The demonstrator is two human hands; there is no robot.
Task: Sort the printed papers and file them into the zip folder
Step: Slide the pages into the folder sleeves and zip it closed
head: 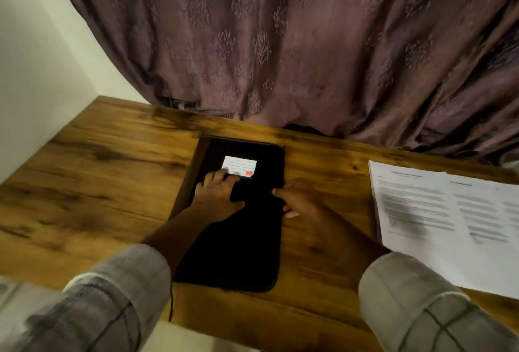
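Observation:
A black zip folder (238, 239) lies closed and flat in the middle of the wooden desk (98, 183), with a white label (240, 165) on its cover. My left hand (217, 197) rests flat on the cover, fingertips just below the label. My right hand (296, 200) is at the folder's right edge, its fingers curled there and the thumb on the cover; the image is too blurred to show whether it pinches the zip. The printed papers (449, 219) lie spread in a stack at the right of the desk, apart from both hands.
A purple patterned curtain (280, 43) hangs behind the desk and drapes onto its back edge. A white wall (33, 57) stands at the left. A thin dark cord (170, 301) hangs over the desk's front edge. Bare wood lies left of the folder.

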